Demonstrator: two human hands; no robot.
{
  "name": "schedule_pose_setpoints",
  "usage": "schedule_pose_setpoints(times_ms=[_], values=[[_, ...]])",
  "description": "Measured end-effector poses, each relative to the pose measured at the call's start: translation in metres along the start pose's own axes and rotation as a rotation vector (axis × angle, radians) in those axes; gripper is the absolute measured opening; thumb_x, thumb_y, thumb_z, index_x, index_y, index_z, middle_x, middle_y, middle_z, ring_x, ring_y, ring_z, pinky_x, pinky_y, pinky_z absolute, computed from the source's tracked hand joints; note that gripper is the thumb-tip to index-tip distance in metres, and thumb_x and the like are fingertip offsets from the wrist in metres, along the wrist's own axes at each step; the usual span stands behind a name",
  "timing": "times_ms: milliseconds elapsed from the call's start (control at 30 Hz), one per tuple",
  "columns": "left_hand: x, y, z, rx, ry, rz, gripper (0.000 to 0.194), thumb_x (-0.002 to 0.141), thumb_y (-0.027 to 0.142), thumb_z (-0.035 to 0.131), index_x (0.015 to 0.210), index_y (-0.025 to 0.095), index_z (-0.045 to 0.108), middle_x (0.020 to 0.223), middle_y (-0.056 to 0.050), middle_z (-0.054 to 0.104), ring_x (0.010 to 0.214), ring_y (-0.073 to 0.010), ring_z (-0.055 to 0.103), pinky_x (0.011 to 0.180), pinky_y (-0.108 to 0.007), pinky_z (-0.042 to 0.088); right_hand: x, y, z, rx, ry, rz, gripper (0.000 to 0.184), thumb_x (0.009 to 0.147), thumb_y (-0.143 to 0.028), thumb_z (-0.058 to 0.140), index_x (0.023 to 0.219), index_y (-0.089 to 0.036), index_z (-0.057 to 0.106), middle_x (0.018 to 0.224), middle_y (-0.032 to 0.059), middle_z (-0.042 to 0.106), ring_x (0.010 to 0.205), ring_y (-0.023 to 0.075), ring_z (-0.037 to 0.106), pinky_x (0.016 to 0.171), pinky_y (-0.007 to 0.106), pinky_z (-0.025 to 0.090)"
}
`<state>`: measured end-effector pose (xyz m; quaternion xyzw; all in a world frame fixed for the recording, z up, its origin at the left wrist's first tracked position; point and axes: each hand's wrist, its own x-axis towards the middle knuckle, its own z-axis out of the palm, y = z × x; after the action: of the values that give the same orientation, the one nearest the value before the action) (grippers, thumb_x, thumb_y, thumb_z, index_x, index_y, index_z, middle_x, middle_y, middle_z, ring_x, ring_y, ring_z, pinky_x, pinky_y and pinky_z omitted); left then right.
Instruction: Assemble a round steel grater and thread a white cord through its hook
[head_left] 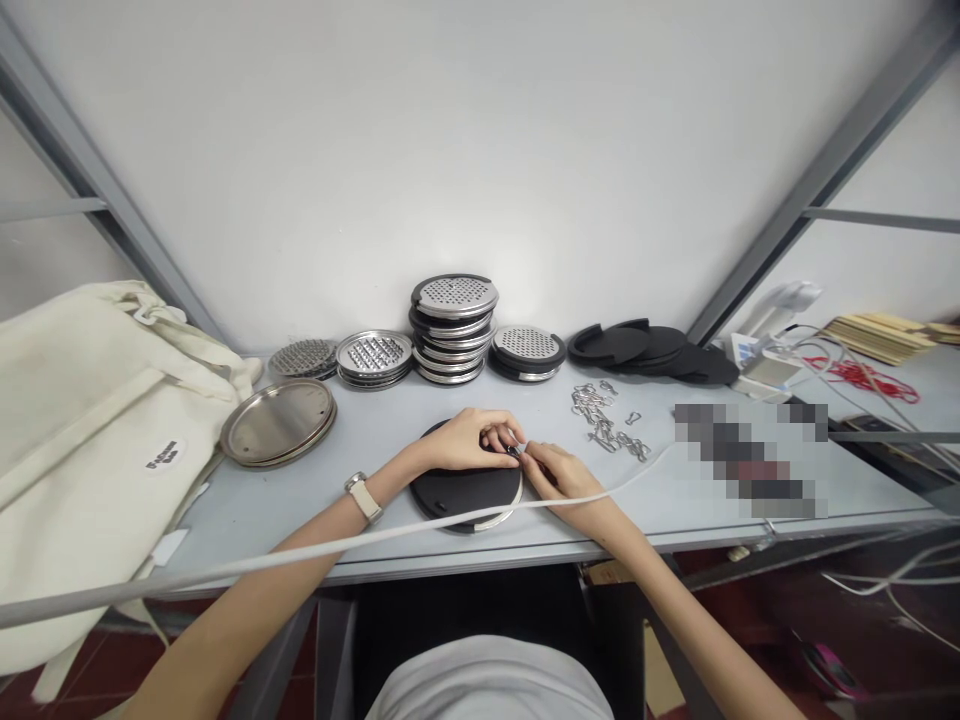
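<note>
A round black holder (461,492) with a silver rim lies at the front of the table before me. Over its upper part rests my left hand (472,440), its fingers curled and closed on a small shiny metal clip (513,451). My right hand (562,478) comes from the other side of the holder, thumb and index finger pinched at the same clip. The fingers partly cover the clip, so its exact shape is hidden. Several similar metal clips (600,415) lie in a loose pile to the right.
Along the wall stand stacked round graters (375,352), a taller stack of graters in black holders (454,335) and spare black holders (652,347). Metal discs (279,422) lie at left beside a cream bag (97,430). A white cable (322,552) crosses in front of my forearms.
</note>
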<state>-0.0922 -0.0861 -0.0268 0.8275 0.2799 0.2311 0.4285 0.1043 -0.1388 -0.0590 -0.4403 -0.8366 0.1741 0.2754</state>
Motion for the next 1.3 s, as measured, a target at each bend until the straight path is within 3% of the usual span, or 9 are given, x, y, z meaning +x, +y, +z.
schedule_pose_setpoints(times_ms=[667,967,1300], values=[[0.0002,-0.0003,0.0,-0.04,-0.017,-0.014,0.032,0.071,0.021,0.068,0.102,0.015,0.06,0.088,-0.005,0.066,0.079,-0.0127,0.062,0.069,-0.023,0.048,-0.001,-0.0017,-0.0034,0.114,0.045,0.094,0.027,0.093,-0.031,0.034,0.069,-0.02,0.04,0.059,-0.003,0.043,0.054,0.0105,0.039,0.049,0.022,0.032],[0.0002,0.0005,0.0001,0.025,0.004,0.004,0.028,0.072,0.025,0.067,0.097,0.015,0.06,0.089,-0.004,0.064,0.075,-0.0108,0.06,0.067,-0.021,0.047,0.0014,-0.0053,-0.0044,0.036,-0.02,-0.003,0.024,0.095,-0.027,0.033,0.077,-0.02,0.047,0.07,0.0015,0.053,0.067,0.0149,0.049,0.062,0.026,0.037],[0.0,0.0003,0.0004,-0.046,-0.003,-0.014,0.031,0.071,0.024,0.068,0.1,0.015,0.059,0.091,-0.005,0.065,0.076,-0.0112,0.061,0.068,-0.021,0.048,0.0009,-0.0045,-0.0035,0.003,-0.021,0.006,0.026,0.095,-0.027,0.033,0.073,-0.02,0.045,0.066,0.0008,0.051,0.065,0.015,0.048,0.061,0.026,0.036]])
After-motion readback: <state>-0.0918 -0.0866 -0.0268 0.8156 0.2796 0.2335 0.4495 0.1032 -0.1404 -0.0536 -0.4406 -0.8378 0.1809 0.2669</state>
